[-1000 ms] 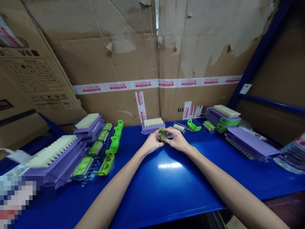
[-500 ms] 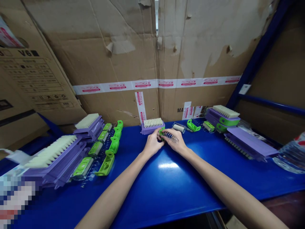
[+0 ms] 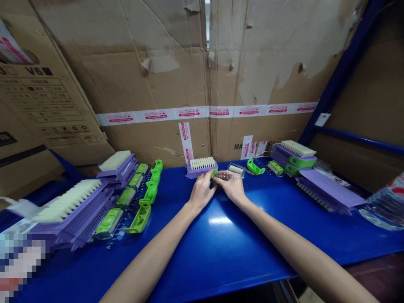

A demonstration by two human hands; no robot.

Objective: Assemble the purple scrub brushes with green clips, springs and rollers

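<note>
At the back middle of the blue table, a purple brush lies with its pale bristles up. A green plastic end cap sits at its right end. My left hand is closed around the front of that end, its fingers on the green cap. With thumb and fingers pinched, my right hand grips one end of a thin metal coil spring at the cap. The rest of the spring stretches right, over the back of the hand. Whether the spring's end sits inside the cap is hidden.
Purple brushes are stacked on the left, beside green blocks, springs and green brackets. More brushes, a green bracket and a clear bottle stand right. Cardboard walls the back.
My right hand has turned, and the spring has swung from slanting down to the right to lying nearly level. My left hand stays at the brush's green end.
</note>
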